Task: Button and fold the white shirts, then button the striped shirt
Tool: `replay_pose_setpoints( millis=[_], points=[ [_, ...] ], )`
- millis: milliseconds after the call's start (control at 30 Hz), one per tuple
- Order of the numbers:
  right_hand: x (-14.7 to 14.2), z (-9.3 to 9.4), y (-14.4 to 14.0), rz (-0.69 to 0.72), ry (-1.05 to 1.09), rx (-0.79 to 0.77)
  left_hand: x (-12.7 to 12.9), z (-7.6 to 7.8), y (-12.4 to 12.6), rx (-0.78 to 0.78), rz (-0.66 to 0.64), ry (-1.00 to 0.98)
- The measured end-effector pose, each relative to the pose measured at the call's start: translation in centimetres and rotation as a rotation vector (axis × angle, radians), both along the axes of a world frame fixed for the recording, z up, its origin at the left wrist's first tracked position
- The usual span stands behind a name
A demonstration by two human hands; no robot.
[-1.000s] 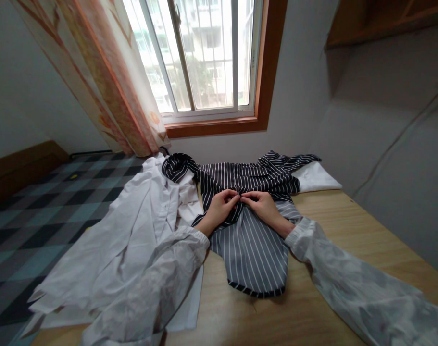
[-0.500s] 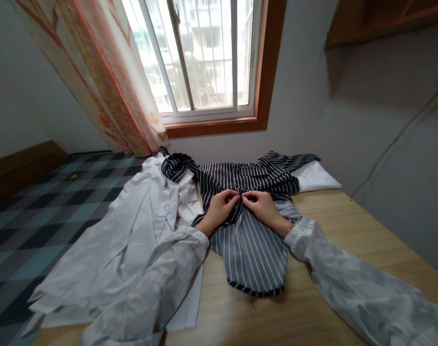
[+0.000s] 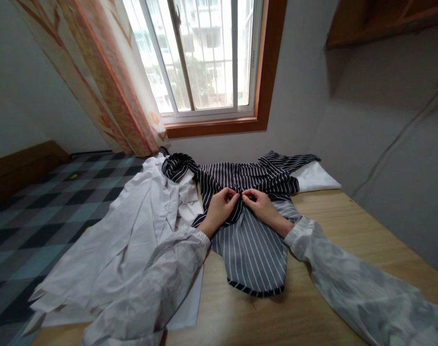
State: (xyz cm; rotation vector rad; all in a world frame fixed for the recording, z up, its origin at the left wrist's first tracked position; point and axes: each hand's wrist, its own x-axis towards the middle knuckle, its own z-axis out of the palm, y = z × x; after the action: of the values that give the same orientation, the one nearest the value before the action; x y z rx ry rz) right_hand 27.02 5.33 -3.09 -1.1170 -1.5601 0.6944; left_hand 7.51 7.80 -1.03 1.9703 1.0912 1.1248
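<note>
A black-and-white striped shirt (image 3: 233, 173) lies spread over the wooden table, its greyer inner side (image 3: 256, 254) turned up toward me. My left hand (image 3: 220, 209) pinches the cloth at the middle of the shirt, thumb against forefinger. Just beside it, my right hand (image 3: 264, 206) pinches the same spot from the other side, the fingertips of both nearly touching. Whatever small part of the shirt sits between the fingertips is too small to make out. Left of the striped shirt lies a crumpled white shirt (image 3: 132, 230), partly under my left sleeve.
Folded white cloth (image 3: 316, 177) rests at the table's far right, partly under the striped sleeve. The wooden table (image 3: 363, 235) borders a bed with a checked sheet (image 3: 78, 192) on the left. Behind are a window (image 3: 207, 62) and a curtain (image 3: 106, 81); a shelf (image 3: 384, 24) hangs at upper right.
Almost nothing differs. Both hands keep their pinch at the middle of the striped shirt, with only a slight shift of the fingers.
</note>
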Motion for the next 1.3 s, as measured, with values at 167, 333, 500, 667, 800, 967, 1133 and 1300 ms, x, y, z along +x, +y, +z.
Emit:
replay_pose_setpoints(
  millis=[167, 333, 500, 667, 800, 967, 1133, 1300],
  points=[
    [-0.1, 0.0, -0.1, 0.009, 0.013, -0.018, -0.1, 0.2, 0.0, -0.017, -0.045, -0.021],
    [0.0, 0.1, 0.0, -0.019, -0.043, -0.012, -0.3, -0.3, 0.5, -0.070, -0.095, -0.048],
    [1.2, 0.9, 0.0, -0.027, -0.365, 0.116, -0.5, -0.8, 1.0, -0.038, -0.003, 0.001],
    [4.5, 1.1, 0.3, -0.065, -0.677, 0.163, -0.7, -0.4, 1.2, 0.045, 0.044, 0.131],
    [6.5, 0.0, 1.3, -0.054, -0.734, 0.127, -1.8, 0.8, 1.5, 0.157, -0.007, 0.409],
    [6.9, -1.5, 2.7, -0.058, -0.807, 0.090, -4.1, 1.2, 2.4, 0.144, -0.020, 0.691],
    [6.2, -1.8, 5.3, -0.077, -0.900, 0.004, -4.0, 0.3, 3.8, 0.049, 0.036, 0.795],
    [5.2, -1.1, 8.4, -0.104, -0.909, -0.052, -2.3, 0.5, 6.1, 0.013, 0.074, 0.845]
  ],
)
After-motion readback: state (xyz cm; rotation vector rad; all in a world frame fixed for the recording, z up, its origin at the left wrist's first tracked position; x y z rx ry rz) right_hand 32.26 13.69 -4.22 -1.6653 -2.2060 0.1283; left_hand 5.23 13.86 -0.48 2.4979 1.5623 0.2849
